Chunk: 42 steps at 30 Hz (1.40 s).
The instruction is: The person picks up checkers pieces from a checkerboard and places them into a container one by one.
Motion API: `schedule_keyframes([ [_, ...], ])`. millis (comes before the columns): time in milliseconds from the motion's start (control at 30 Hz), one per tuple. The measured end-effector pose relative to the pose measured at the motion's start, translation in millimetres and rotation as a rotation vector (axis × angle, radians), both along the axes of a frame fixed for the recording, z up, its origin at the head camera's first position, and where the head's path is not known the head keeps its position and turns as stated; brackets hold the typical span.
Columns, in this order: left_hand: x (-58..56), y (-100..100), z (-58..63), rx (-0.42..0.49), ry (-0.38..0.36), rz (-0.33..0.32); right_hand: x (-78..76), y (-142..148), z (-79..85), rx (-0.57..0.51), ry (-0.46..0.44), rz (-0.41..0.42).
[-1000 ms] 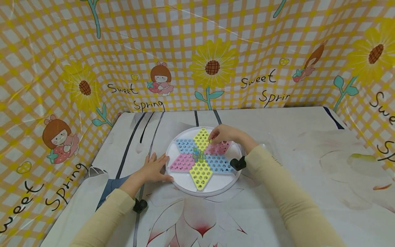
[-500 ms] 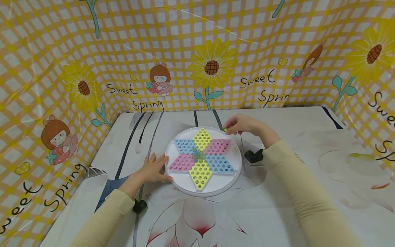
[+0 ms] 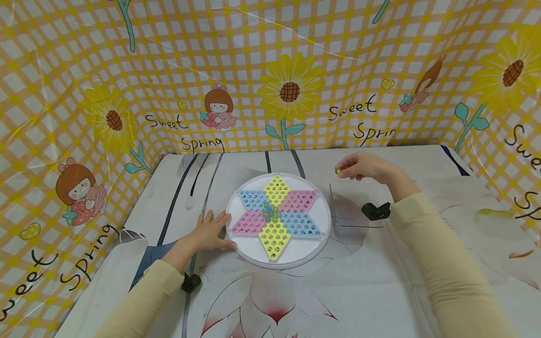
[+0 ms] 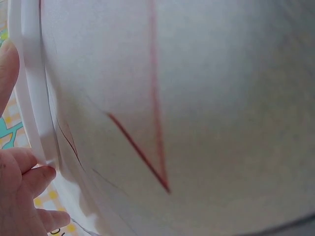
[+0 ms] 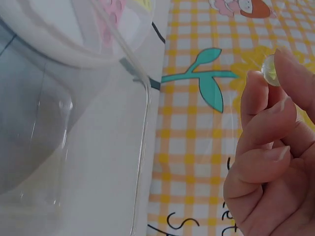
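My right hand pinches a yellow-green glass marble between thumb and index finger. It is raised over the far side of a clear plastic box that stands right of the board. The round white Chinese checkers board carries a star of yellow, pink and blue points full of holes. Several green and blue marbles sit at the star's centre. My left hand rests with spread, straight fingers against the board's left rim; in the left wrist view its fingertips touch the white edge.
A white table with a printed flower and dark lines bears the board and box. A yellow checked cloth hangs around its back and left side. Black wrist cameras sit on both arms.
My right hand has moved from over the board's upper right point, rightward and up with the marble, to above the clear box. The left hand has stayed at the rim.
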<state>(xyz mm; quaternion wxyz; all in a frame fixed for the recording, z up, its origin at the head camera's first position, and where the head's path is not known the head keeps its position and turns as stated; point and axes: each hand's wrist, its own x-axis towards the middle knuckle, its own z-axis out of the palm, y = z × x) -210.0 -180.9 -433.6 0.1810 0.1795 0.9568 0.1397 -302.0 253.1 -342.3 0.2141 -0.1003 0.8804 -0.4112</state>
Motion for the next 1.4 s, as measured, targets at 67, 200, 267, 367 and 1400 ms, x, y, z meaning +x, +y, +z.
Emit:
schedule_keyframes([
  [67,-0.2,0,0.3,0.002,0.0,-0.004,1.8,8,0.1,-0.006,-0.006,-0.022],
  [200,-0.1,1,0.5,0.01,-0.007,-0.002,5.4,21,2.0,-0.012,-0.006,-0.059],
  [267,0.5,1,0.2,0.01,-0.008,-0.001,7.1,28,2.4,-0.014,-0.004,-0.079],
  [367,1.0,2,-0.2,0.007,-0.006,-0.003,8.7,38,1.0,-0.018,-0.008,-0.097],
  [1400,1.8,1,2.1,0.024,0.017,-0.038,17.9,71,-22.3,0.032,-0.071,-0.108],
])
